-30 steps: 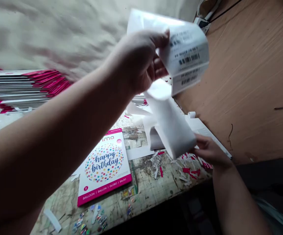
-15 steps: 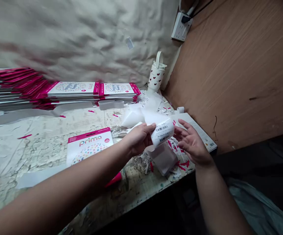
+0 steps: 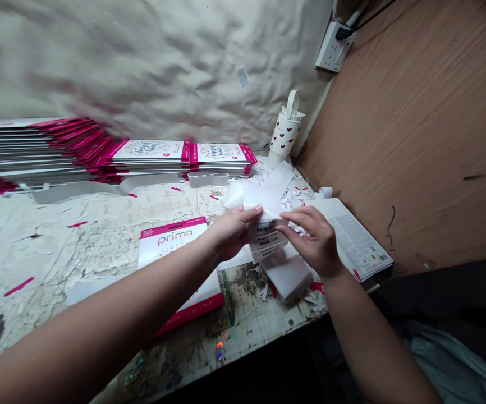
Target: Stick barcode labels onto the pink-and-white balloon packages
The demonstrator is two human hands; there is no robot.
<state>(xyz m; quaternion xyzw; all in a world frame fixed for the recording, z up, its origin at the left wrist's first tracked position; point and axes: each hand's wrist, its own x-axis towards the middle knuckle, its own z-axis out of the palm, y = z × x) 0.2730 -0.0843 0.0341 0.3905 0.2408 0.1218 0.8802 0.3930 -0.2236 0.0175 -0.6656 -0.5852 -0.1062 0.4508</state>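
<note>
A white strip of barcode labels (image 3: 267, 238) is held up between my two hands. My left hand (image 3: 238, 231) pinches its left side, thumb on top. My right hand (image 3: 313, 238) has thumb and forefinger closed at the strip's upper right edge. Below the strip, a folded pile of white label backing (image 3: 289, 274) rests near the table's front edge. A white and pink "prima" packet (image 3: 173, 235) lies flat to the left, partly covered by my left forearm.
Stacks of pink and white packets (image 3: 150, 150) line the wall. A white tumbler with hearts (image 3: 284, 133) stands in the back corner. Another packet (image 3: 358, 238) lies face down at right by the wooden panel (image 3: 415, 140). Paper scraps litter the worn table (image 3: 112, 219). A power strip (image 3: 335, 47) hangs above.
My right hand, open beside the labels before, has closed on their edge. The strip has turned to show more barcodes. The view has shifted a little to the left.
</note>
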